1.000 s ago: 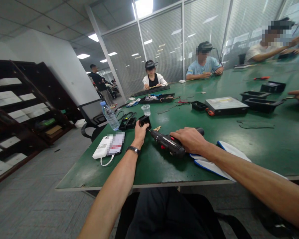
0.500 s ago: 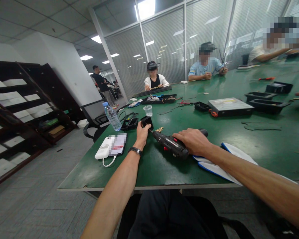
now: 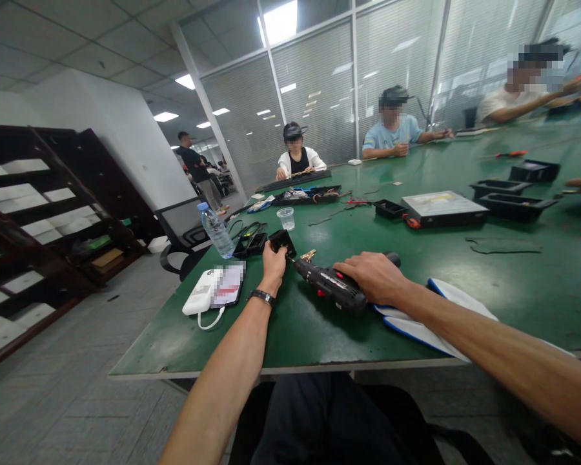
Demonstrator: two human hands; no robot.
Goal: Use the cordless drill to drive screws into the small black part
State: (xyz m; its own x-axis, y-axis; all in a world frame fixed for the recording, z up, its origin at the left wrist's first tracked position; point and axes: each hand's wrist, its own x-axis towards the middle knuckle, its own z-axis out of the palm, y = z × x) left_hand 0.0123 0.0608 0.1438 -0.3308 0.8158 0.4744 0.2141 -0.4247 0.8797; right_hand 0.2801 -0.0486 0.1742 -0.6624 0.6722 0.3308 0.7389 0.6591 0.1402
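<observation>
My left hand [image 3: 274, 260] grips a small black plastic box [image 3: 283, 241], tilted above the green table [image 3: 290, 342]. Wrapped round the handle of a black cordless screwdriver [image 3: 326, 283] with red buttons is my right hand [image 3: 368, 274]. The tool lies level, and its bit points left at the box, by my left thumb. Whether the bit touches a screw is too small to tell. Just beyond the tool's tip lie some brass-coloured pieces [image 3: 308, 255]. Black box-shaped parts [image 3: 252, 245] sit left of my left hand.
A water bottle [image 3: 216, 230], a clear plastic cup [image 3: 286, 218] and a white power bank [image 3: 201, 292] cabled to a phone [image 3: 227, 284] stand on the left. White-and-blue gloves [image 3: 458, 303] lie under my right forearm. Farther right are a metal-topped drive [image 3: 443, 208] and black trays [image 3: 518, 205]. Several people sit opposite.
Both hands keep their hold, with the box and screwdriver in nearly the same place. The view has shifted slightly. Across the table, a person in light blue has lowered and extended an arm.
</observation>
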